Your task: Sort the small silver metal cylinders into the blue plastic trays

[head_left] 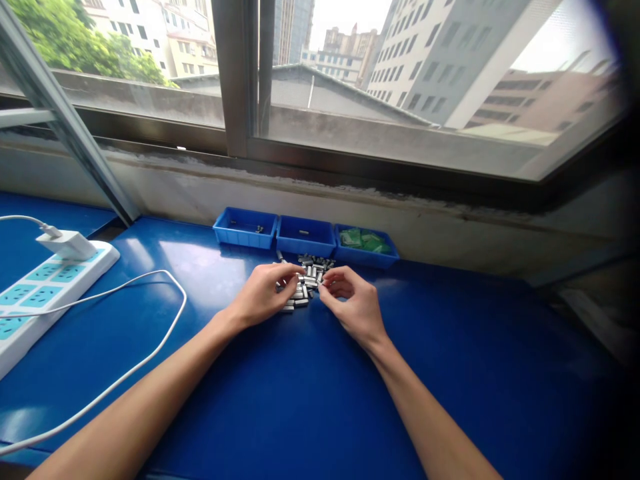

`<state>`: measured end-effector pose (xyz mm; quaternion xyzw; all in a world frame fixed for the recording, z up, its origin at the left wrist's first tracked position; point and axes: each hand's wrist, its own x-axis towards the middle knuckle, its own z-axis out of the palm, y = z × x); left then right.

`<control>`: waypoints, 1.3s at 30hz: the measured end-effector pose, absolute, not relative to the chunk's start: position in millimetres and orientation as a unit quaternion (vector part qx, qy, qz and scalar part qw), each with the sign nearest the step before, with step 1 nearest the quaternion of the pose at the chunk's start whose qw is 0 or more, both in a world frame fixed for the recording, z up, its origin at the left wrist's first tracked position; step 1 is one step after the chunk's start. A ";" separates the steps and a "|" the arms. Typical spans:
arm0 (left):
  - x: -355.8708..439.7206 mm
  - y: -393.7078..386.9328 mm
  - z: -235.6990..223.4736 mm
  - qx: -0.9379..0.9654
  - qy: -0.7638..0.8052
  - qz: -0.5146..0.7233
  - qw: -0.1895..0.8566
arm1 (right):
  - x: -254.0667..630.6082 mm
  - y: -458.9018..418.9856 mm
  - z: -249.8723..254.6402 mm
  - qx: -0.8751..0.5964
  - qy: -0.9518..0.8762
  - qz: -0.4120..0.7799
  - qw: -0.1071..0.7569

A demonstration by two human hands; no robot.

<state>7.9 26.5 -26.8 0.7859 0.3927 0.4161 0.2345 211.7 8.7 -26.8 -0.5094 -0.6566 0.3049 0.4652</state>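
A loose pile of small silver and black metal parts [313,272] lies on the blue tabletop, just in front of the bins. At the pile's left side is my left hand [265,292]. Its fingers are curled, with a gap between thumb and forefinger and nothing seen in it. My right hand [355,305] is at the right edge of the pile. Its thumb and forefinger are pinched together on a small metal part [321,285], mostly covered by the fingertips. Both palms and some of the pile are hidden by the hands.
Three blue bins stand against the wall: the left bin [245,238] and middle bin [306,247] hold a few small parts, the right bin [367,257] green packets. At left are a white power strip [55,283], a plugged-in charger [70,245] and a looping white cable [173,320].
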 end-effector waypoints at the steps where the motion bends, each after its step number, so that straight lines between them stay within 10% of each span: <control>1: 8.6 25.8 -26.1 0.788 0.386 0.415 0.241 | 211.3 9.1 -26.2 -0.496 -0.630 0.353 0.482; 10: 14.9 17.9 -18.8 0.762 0.303 0.434 0.371 | 210.1 5.5 -13.7 -0.377 -0.450 0.615 0.526; 26: 15.0 22.1 -19.1 0.769 0.313 0.445 0.336 | 205.9 6.1 -13.8 -0.414 -0.502 0.587 0.481; 39: -45.4 92.0 -31.7 0.475 0.569 0.625 0.248 | 217.4 2.9 -19.7 -0.503 -0.800 0.123 0.303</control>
